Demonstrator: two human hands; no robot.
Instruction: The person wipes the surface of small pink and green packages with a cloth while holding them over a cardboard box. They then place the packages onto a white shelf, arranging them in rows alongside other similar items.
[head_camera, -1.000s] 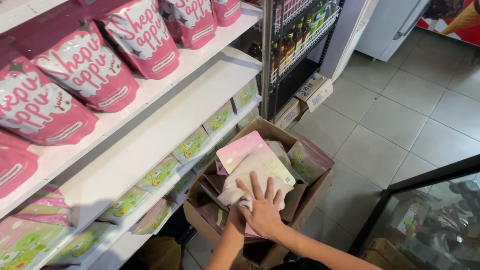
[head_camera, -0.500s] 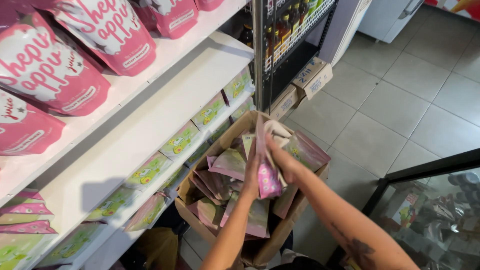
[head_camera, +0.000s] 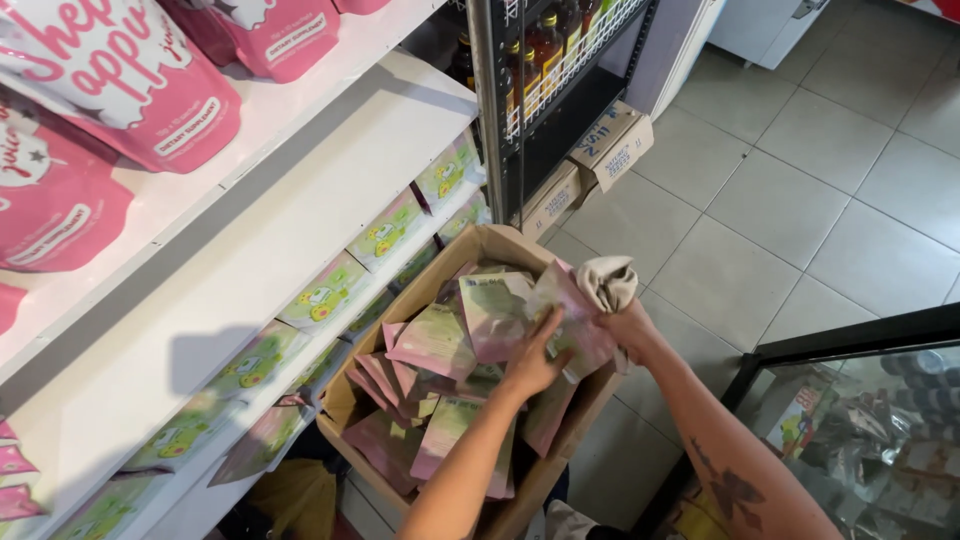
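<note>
One open cardboard box (head_camera: 350, 405) of many pink and green pouches (head_camera: 435, 340); two closed cartons (head_camera: 610, 150) on the floor; three big pink bags (head_camera: 130, 90) shelved.
</note>
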